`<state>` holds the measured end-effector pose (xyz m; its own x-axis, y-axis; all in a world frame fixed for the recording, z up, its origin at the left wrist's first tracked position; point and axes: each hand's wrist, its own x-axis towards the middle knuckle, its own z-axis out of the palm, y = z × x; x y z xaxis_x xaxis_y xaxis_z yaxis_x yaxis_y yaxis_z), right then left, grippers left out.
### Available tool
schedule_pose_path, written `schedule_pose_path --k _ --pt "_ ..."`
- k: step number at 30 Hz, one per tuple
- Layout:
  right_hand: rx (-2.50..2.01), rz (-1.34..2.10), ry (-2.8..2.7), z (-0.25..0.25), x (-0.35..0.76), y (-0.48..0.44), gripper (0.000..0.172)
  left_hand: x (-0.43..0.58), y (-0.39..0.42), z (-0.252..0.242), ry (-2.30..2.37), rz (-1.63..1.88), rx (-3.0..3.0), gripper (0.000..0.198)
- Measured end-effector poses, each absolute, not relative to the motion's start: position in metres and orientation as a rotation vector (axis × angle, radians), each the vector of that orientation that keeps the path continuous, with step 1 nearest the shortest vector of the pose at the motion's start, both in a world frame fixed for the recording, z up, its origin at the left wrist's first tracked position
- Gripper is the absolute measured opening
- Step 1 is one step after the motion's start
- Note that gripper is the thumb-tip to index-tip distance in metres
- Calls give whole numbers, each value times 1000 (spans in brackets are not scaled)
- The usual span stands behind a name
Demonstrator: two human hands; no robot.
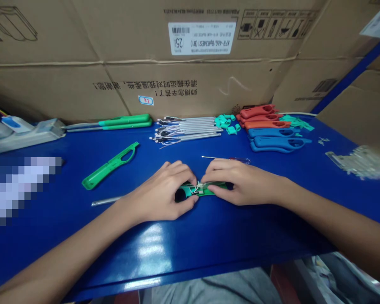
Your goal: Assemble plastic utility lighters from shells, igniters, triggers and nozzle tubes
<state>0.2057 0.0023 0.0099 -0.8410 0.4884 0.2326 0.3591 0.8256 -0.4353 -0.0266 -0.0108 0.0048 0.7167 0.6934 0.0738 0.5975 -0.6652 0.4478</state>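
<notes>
Wires (197,186) may pop out if left hand (161,193) and right hand (241,182), both pinching the green handle (214,186), press unevenly.

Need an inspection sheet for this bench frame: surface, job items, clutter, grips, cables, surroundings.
Surface: blue table, glossy, glare near front edge.
Job's things: green shell with thin wires, flat on the table; metal tube sticking out left of it.
Clutter: spare green shell, screwdriver, metal tubes row, red shells, blue shells, teal caps, clear parts.
Grips: left hand and right hand both pinch the green shell.
Cables: white wires on green shell and tube ends.
Surroundings: cardboard boxes behind, grey device left.
</notes>
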Motion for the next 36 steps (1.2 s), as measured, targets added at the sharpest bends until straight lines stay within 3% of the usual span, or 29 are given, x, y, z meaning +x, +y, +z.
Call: schedule_pose_path --k 36 --pt "-658 594 -2660 10 205 1 18 -26 -7 1 992 378 2531 19"
